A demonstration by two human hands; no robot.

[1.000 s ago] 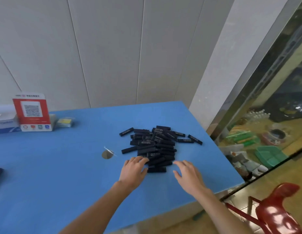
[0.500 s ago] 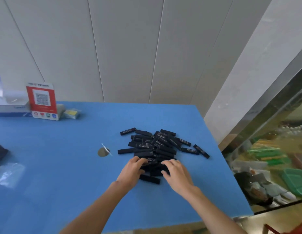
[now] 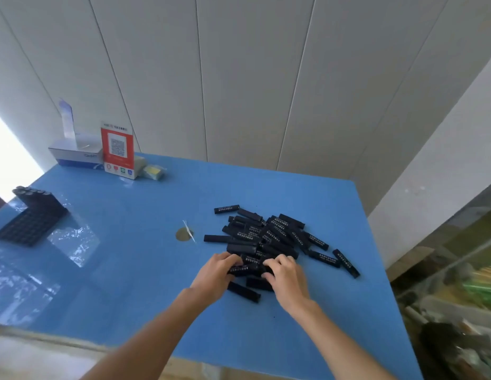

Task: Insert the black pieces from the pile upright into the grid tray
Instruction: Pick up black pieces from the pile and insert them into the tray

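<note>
Black pieces (image 3: 269,237) piled on table (image 3: 129,270) w/ left hand (image 3: 215,275) & right hand (image 3: 286,275) curled, prob. gripping near ones; grid tray (image 3: 30,223) far left.

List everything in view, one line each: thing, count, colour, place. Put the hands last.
black pieces: a pile too tangled to count, black with white print, right of table centre
grid tray: one, black, far left of table, a few pieces upright at its far end
table: one, blue
QR sign: one, red and white, back left
box: one, white and blue, behind the sign
round mark: one, brownish, left of the pile
left hand: one, gripping pieces at the pile's near edge
right hand: one, gripping pieces beside it
</note>
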